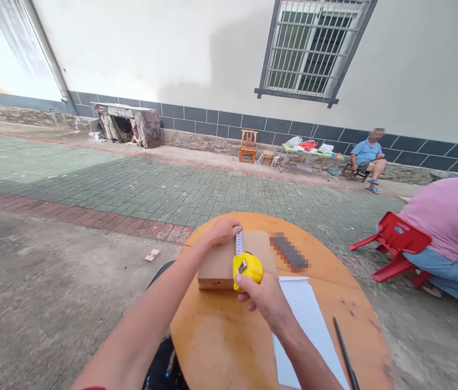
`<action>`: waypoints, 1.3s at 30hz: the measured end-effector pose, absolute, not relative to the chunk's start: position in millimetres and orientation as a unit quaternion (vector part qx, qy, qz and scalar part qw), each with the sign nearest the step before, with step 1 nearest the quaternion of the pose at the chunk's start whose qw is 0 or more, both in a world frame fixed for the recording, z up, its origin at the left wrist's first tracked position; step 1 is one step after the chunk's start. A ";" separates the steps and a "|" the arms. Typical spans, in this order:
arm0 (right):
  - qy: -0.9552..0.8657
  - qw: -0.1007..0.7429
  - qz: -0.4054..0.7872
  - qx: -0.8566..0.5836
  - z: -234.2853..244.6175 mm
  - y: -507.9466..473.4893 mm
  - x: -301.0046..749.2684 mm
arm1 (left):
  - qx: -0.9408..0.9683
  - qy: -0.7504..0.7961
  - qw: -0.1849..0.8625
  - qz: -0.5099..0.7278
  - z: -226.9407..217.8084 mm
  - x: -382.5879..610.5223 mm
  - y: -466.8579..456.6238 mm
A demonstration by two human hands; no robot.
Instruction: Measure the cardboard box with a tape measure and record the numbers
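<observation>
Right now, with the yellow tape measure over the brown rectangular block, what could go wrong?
If the left hand slips off the white numbered blade, the blade might snap back toward the yellow tape measure in the right hand. The right forearm, above the white paper, could shift it. The slim black pen might roll off the round wooden table if knocked.

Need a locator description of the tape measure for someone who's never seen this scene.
Find the round wooden table, then the brown box on it. The tape measure is over the box's near edge, in the right hand. It's the table's only bright yellow thing, its numbered blade pulled out.
</observation>
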State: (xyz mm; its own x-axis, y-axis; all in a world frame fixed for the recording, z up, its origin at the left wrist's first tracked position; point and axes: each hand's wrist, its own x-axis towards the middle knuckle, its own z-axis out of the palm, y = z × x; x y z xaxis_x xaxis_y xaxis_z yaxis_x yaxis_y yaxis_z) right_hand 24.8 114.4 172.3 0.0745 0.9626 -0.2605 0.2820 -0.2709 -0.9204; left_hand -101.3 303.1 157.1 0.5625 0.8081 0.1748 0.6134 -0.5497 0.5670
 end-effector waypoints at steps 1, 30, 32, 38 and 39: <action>-0.489 0.347 0.471 -0.646 169.5 112.1 25.3 | 0.853 0.415 0.236 0.210 151.3 -101.6 305.2; -0.586 0.144 0.176 -0.777 153.2 46.6 3.1 | 0.847 0.414 0.276 0.187 130.5 -95.3 298.7; -0.586 0.155 0.172 -0.777 152.9 46.2 2.9 | 0.848 0.415 0.274 0.186 127.6 -95.1 300.4; -0.589 0.152 0.179 -0.773 158.6 46.7 -0.8 | 0.853 0.408 0.268 0.187 120.3 -93.4 304.9; -0.590 0.147 0.179 -0.774 160.3 47.1 -1.1 | 0.854 0.407 0.265 0.187 121.9 -93.5 304.6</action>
